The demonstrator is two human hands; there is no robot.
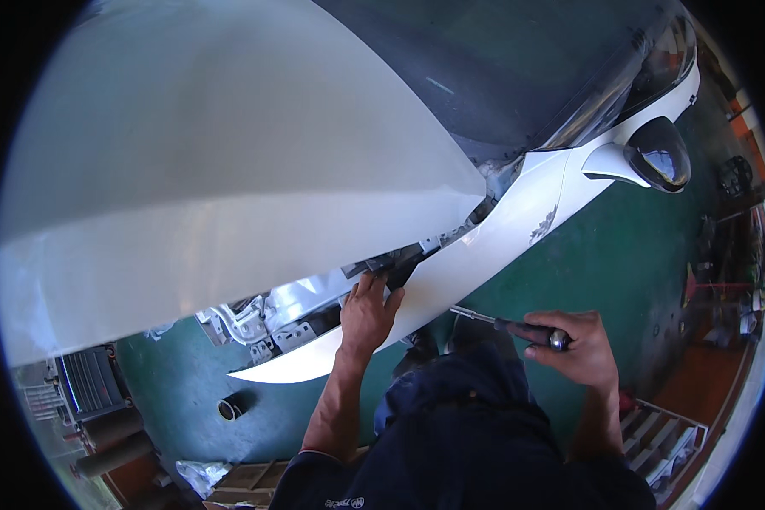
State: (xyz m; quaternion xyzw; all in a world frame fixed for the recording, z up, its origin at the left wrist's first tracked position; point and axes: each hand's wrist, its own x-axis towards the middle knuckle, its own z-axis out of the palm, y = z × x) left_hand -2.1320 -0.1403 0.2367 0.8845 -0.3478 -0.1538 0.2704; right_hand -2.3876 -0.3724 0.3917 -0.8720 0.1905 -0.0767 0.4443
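My left hand (368, 314) reaches over the edge of the white car fender (450, 276). Its fingers are stretched toward dark parts (384, 262) in the engine bay gap, with the thumb apart; the fingertips are partly hidden there. On the outer side of the fender, my right hand (574, 344) is closed round the dark handle of a driver (518, 329). Its long silver shaft points left toward the fender's lower side. Above the gap stands the raised white hood (229, 170).
The windshield (518, 68) and a side mirror (659, 157) are at the upper right. Bare metal bodywork (246, 323) shows under the hood. A dark cylindrical part (232, 406) lies on the green floor (178, 382). Slatted material (663, 438) stands at the lower right.
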